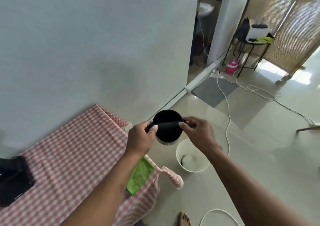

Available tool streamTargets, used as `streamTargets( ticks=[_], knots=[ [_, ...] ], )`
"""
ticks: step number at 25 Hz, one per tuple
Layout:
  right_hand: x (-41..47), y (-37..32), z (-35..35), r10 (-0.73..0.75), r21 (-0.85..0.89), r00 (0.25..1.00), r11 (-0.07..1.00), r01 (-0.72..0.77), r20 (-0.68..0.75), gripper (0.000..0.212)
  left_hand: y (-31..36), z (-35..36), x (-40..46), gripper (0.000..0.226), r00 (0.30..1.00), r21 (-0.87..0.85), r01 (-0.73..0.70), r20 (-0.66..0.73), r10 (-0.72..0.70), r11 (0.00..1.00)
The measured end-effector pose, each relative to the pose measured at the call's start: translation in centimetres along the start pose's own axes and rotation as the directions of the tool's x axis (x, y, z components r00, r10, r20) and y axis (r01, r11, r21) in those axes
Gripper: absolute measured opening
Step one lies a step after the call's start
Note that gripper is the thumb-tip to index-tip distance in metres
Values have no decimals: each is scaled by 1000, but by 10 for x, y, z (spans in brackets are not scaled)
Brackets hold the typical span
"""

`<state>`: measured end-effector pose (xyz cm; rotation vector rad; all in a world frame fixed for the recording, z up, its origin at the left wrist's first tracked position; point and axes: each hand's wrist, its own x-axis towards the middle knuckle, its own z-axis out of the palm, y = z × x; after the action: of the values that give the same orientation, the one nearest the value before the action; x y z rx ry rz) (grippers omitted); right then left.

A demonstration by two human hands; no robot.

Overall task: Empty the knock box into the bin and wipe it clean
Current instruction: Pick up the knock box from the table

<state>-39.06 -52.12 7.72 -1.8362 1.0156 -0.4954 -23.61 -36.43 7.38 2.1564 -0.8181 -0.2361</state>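
Above the floor, just past the table's right edge, I am holding the black knock box (167, 128) upright between both hands. My left hand (141, 139) is wrapping its left side, thumb over the rim; my right hand (197, 132) is pinching the right rim. The white bin (180, 149) is sitting below, nearer me. A green cloth (140, 175) is lying on the checked tablecloth (69, 156).

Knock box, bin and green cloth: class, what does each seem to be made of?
Knock box: dark matt inside, pale shiny base band, probably metal or plastic. Bin: smooth, glossy white wall, likely plastic. Green cloth: fuzzy, napped surface, probably microfibre.
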Motion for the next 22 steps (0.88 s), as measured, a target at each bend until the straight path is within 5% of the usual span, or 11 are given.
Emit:
streamTargets(
  ticks=[16,19,22],
  knots=[
    [41,90,-76,351,110,914,936,-335,-205,19,38,140,70,18,937,-92,-39,341,68,995],
    [53,104,-85,367,129,901,929,-346,-229,23,36,161,88,28,883,-83,0,467,38,997],
    [63,112,-101,346,147,921,935,-323,-177,17,45,170,114,47,761,-184,217,647,-48,959]
  ],
)
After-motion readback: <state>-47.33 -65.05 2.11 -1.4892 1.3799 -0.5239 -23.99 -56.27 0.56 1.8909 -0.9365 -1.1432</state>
